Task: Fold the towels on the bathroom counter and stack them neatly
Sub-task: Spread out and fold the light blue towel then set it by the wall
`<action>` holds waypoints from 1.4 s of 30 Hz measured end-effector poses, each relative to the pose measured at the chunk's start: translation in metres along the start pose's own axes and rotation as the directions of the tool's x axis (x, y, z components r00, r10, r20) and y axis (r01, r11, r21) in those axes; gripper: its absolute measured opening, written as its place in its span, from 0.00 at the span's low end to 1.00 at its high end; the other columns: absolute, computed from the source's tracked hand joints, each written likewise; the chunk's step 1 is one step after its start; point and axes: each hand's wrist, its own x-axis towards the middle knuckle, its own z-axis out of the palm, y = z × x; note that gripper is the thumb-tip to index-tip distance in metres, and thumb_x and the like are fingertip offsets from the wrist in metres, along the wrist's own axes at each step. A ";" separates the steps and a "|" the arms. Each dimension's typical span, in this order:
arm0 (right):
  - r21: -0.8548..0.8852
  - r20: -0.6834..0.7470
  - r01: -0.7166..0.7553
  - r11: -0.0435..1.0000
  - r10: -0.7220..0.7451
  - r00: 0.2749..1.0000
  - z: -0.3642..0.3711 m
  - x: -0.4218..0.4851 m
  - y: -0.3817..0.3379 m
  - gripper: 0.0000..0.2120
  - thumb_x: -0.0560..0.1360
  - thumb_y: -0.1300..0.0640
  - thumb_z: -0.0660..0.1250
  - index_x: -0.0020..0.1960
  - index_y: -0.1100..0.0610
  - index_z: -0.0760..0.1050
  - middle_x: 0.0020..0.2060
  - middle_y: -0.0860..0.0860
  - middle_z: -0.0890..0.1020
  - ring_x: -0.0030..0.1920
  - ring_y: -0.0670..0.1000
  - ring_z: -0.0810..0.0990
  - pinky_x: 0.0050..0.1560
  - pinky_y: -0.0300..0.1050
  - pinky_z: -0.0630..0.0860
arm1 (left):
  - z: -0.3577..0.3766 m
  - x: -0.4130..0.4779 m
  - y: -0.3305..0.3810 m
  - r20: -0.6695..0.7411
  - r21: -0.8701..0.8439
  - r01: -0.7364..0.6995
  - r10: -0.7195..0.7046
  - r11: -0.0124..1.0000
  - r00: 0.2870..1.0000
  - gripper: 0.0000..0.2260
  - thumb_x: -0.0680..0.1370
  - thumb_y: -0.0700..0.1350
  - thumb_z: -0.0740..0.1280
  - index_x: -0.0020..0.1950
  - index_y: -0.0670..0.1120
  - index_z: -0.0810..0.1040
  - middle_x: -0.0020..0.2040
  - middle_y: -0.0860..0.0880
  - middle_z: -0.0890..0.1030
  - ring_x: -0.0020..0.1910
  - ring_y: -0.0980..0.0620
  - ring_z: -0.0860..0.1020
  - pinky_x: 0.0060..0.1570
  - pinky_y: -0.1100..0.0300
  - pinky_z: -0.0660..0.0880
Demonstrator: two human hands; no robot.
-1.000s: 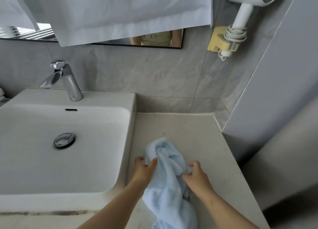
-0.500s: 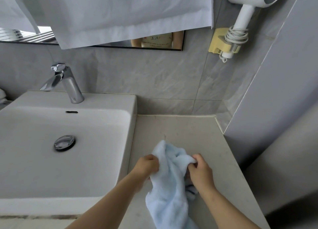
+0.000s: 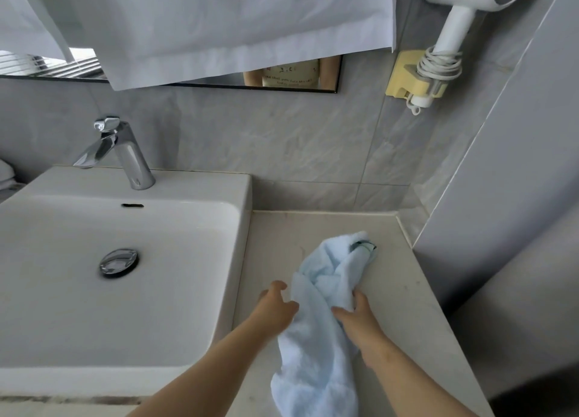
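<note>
Towel (image 3: 326, 338) — one pale blue one, the only towel plainly in view — lies bunched and twisted on the table (image 3: 413, 307), at about 5 o'clock in the view. Its far end points toward 12 o'clock and its near end trails off toward 6 o'clock, out of the frame. The sink (image 3: 194, 186) sits just beside it at 9 o'clock, and a hair dryer (image 3: 454, 18) hangs on the wall up at 1 o'clock.

The right hand (image 3: 360, 322) grips the towel's 3 o'clock side, with its fingers (image 3: 340, 310) curled into the folds. The left hand (image 3: 275, 310) sits at the 9 o'clock edge with fingers loosely curled. It is right against the cloth, but I see no fabric held in it.

As I judge it, the task has barely begun. No crease is made, no edge is laid flat, and no stack shows anywhere on the table. What is left is nearly all of it — spreading this towel out, finding its corners, folding it, then doing the same for any others and piling them. A white bundle (image 3: 6, 173) at the far 9 o'clock edge may be more towels, but too little of it shows to tell.
</note>
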 end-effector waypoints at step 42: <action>-0.364 -0.057 0.000 0.931 -0.022 0.998 -0.021 -0.012 0.024 0.08 0.73 0.63 0.64 0.38 0.52 0.76 0.37 0.50 0.79 0.45 0.54 0.77 0.44 0.42 0.71 | 0.003 -0.002 -0.008 0.359 -0.741 0.449 -0.271 0.499 0.893 0.13 0.74 0.44 0.71 0.53 0.37 0.80 0.46 0.40 0.83 0.44 0.43 0.80 0.38 0.54 0.76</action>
